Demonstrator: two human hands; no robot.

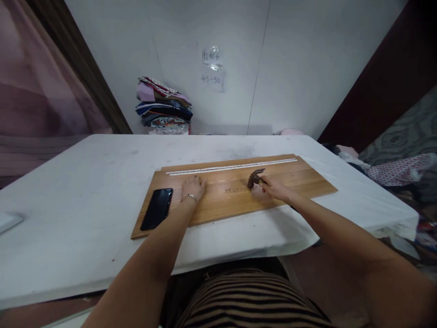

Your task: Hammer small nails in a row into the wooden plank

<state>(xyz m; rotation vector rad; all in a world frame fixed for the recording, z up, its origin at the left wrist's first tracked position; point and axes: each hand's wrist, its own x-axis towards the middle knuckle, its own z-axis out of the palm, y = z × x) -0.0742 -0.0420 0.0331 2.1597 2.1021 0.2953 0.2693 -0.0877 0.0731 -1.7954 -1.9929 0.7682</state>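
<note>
A long wooden board [307, 180] lies on the white table [85, 182]. My left hand [193, 187] rests flat on the board, fingers stretched out, a bracelet at the wrist. My right hand [275, 187] is closed round the handle of a dark hammer [255, 177], whose head is down at the board's middle. A row of small dark nails [235, 189] runs across the board between my two hands. A black phone [157, 208] lies on the board's left end, just left of my left hand. A white strip [232, 166] runs along the board's far edge.
A stack of folded cloth [164, 107] stands against the white wall behind the table. Two paper notes [212, 68] hang on the wall. Patterned fabrics [399, 171] lie heaped on the right. A curtain [37, 82] hangs on the left.
</note>
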